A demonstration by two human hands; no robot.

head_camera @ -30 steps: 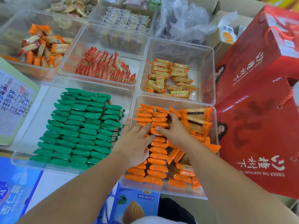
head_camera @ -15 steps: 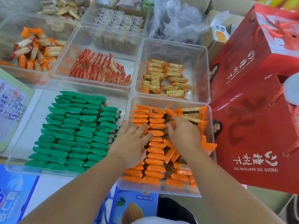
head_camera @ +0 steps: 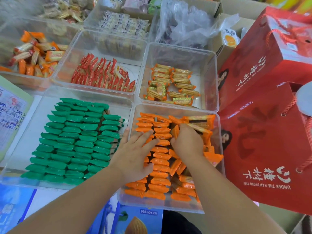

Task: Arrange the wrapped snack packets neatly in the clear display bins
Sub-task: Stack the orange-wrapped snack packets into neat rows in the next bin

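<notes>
Your left hand (head_camera: 135, 154) rests flat, fingers (head_camera: 145, 135) straight, on the rowed orange packets (head_camera: 160, 168) in the clear bin (head_camera: 168, 206), while your right hand (head_camera: 187, 144), nearer the loose packets (head_camera: 200, 122) lying crosswise toward its far-right corner, appears curled round one.

Two tall red cardboard gift boxes stand at the right edge of the table, one (head_camera: 273, 53) behind the other (head_camera: 263, 149); both carry white lettering, and the nearer one has a red twisted rope handle (head_camera: 289, 105). At the far edge a crumpled clear plastic bag (head_camera: 184, 26) lies in a brown cardboard carton (head_camera: 217, 7). Just beside it is a small white box with an orange picture (head_camera: 230, 37). At the near edge sits a blue carton showing an almond (head_camera: 135, 222) (the print reads 240 mL). A green-bordered printed sheet (head_camera: 11, 112) lies at the left edge.
</notes>
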